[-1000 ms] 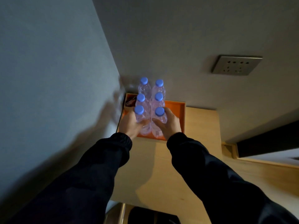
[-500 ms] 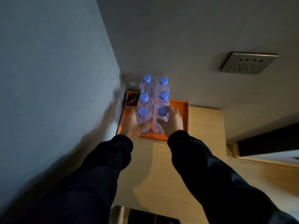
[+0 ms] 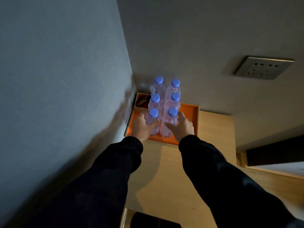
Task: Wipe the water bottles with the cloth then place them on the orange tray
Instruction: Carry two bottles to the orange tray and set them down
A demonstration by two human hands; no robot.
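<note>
Several clear water bottles with blue caps stand in two rows on the orange tray (image 3: 189, 111), in the corner of a wooden table. My left hand (image 3: 141, 127) grips the front left bottle (image 3: 153, 118), thumb across its front. My right hand (image 3: 182, 129) lies against the front right bottle (image 3: 170, 120), with the thumb and fingers spread and fairly straight on either side of it. Behind them stand the back bottles (image 3: 174, 89). No cloth is in view.
The tray sits tight in the corner between a grey wall on the left and the back wall. A dark small item (image 3: 143, 102) lies in the tray's back left compartment. A metal socket plate (image 3: 263, 67) is on the back wall. The wooden tabletop (image 3: 213, 129) extends to the right.
Both hands have pushed the front pair of bottles back against the other rows. The right hand's fingers have loosened from a grip to a spread touch.
</note>
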